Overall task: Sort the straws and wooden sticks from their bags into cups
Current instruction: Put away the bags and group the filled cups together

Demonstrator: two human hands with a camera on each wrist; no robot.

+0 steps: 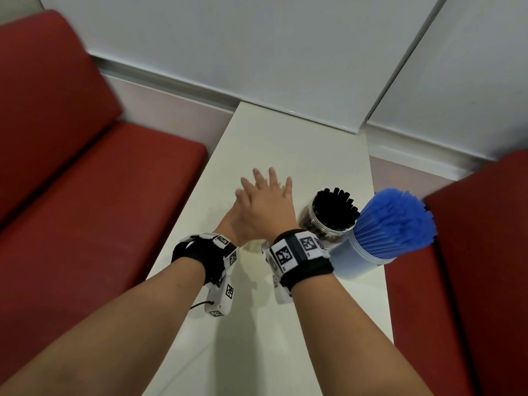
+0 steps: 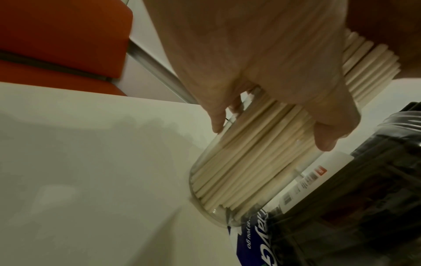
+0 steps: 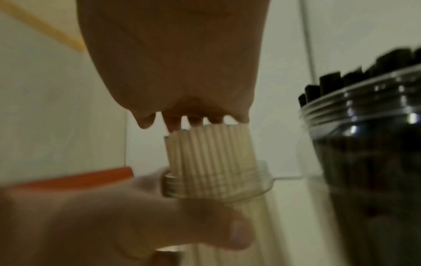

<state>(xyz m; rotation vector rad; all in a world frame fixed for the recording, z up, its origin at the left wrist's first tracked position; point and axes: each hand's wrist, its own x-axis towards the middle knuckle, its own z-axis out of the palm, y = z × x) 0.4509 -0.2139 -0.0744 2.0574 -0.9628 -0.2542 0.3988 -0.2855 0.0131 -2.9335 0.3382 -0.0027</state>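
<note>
A clear jar point(image 2: 239, 172) stands on a narrow white desk point(image 1: 285, 144), packed with pale wooden sticks point(image 2: 246, 147) that stand upright, long axis vertical, their tips rising above the jar's mouth. The left hand point(image 2: 262, 72) wraps the jar's side, thumb and fingers curled around the clear wall. The right hand point(image 1: 265, 201) lies flat on top of the sticks with its fingers straight and spread, the palm pressing on the stick ends; in the head view it covers the left hand and hides the jar almost fully.

Just right of this jar stands a second clear jar point(image 1: 323, 227) full of black straws point(image 1: 335, 207), upright, their ends poking over the rim. Beside that, nearer the person at the desk's right edge, a pale cup point(image 1: 354, 258) holds a thick bunch of blue straws point(image 1: 397, 221) that fan outward and lean to the right.

The desk runs away from the person to a grey-white wall point(image 1: 257, 52). Red padded benches point(image 1: 71, 167) flank it on both sides. Both wrists wear black bands carrying white blocks with square black-and-white markers point(image 1: 297, 250).
</note>
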